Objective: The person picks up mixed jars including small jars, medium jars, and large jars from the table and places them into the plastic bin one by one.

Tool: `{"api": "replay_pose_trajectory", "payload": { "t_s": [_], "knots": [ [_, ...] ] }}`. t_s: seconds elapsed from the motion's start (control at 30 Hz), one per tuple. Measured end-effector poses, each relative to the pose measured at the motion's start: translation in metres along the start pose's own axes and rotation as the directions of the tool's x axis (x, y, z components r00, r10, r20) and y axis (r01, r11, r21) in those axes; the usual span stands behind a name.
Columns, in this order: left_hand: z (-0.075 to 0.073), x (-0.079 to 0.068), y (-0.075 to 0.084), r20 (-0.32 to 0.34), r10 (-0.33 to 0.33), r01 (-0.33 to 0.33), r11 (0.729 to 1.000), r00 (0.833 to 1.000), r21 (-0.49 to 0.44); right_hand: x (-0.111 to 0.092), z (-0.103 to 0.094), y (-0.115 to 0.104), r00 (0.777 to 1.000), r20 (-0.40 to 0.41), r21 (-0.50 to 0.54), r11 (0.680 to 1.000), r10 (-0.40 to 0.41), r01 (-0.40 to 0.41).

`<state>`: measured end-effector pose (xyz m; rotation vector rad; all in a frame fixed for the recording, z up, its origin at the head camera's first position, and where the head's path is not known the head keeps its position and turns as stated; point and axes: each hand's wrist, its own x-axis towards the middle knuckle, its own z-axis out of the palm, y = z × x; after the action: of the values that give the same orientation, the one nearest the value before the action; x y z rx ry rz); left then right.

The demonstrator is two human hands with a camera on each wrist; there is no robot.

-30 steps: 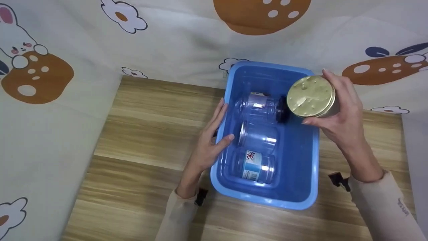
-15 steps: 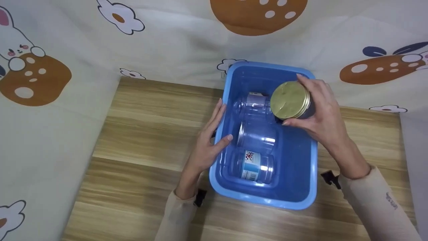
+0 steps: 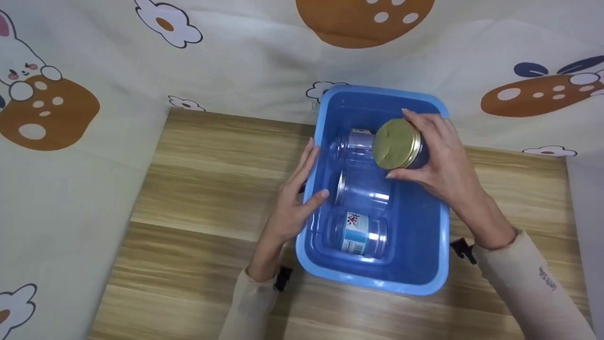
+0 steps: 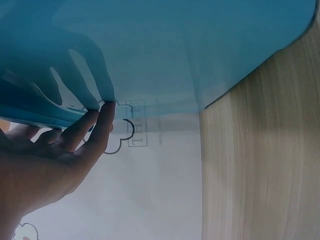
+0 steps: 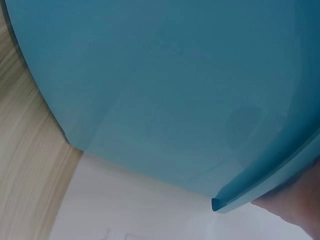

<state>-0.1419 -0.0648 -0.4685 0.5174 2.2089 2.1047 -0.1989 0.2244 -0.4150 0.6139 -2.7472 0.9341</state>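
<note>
My right hand (image 3: 446,160) grips a round jar by its side, thumb on the near side and fingers on the far side. Its dented gold lid (image 3: 394,144) faces up and tilts left; much of the body is hidden by the hand. The jar is over the right half of the blue plastic tub (image 3: 443,245), overlapping the end of a clear jar with a label (image 3: 361,141). My left hand (image 3: 292,203) holds the tub's left rim, thumb over the edge. Its fingers (image 4: 102,125) touch the outer wall in the left wrist view.
Inside the tub, a clear jar (image 3: 363,191) and another jar with a blue-and-white label (image 3: 356,233) lie on their sides. The tub stands on a wood-grain table (image 3: 212,189). A patterned cloth (image 3: 245,61) hangs behind it.
My right hand has carried the gold-lidded jar leftward and slightly down, from the tub's right rim toward its middle. The left hand has kept its place on the rim.
</note>
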Motion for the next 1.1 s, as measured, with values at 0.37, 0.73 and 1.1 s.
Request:
{"api": "replay_pose_trajectory", "payload": {
  "t_s": [0.37,0.73,1.1],
  "knots": [
    [-0.002,0.001,-0.007,0.001,0.019,-0.019,1.000,1.000,-0.005,0.005,0.008,-0.002,0.998,0.040,-0.087,0.995,-0.038,0.042],
    [0.000,0.002,0.030,0.020,-0.039,0.039,0.999,0.999,-0.037,0.007,0.009,-0.002,0.996,0.082,-0.138,0.990,-0.028,0.039],
    [-0.003,0.001,-0.011,0.015,0.040,-0.040,0.999,0.999,-0.022,0.017,0.020,-0.009,0.989,0.150,-0.179,0.983,-0.011,0.039]
  ]
}}
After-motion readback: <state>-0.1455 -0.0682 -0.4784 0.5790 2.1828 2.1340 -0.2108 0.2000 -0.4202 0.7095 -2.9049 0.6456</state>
